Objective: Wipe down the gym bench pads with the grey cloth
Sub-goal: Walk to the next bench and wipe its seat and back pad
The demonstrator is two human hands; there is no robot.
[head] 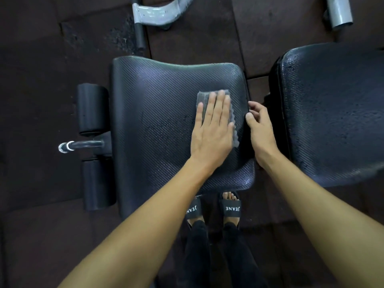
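The black textured seat pad (158, 125) of the gym bench fills the middle of the view, with damp streaks near its centre. My left hand (213, 129) lies flat, fingers together, pressing the folded grey cloth (202, 98) onto the pad's right part; the cloth shows above my fingertips and along the right side of my hand. My right hand (260, 129) rests on the pad's right edge, thumb on top and fingers curled over the side. The larger black back pad (336, 113) lies to the right, across a narrow gap.
Two black foam rollers (91, 109) and a chrome-tipped bar (68, 146) stick out at the seat's left end. Grey metal frame pieces (158, 14) lie on the dark rubber floor tiles at the top. My feet in black slides (231, 206) stand below the seat.
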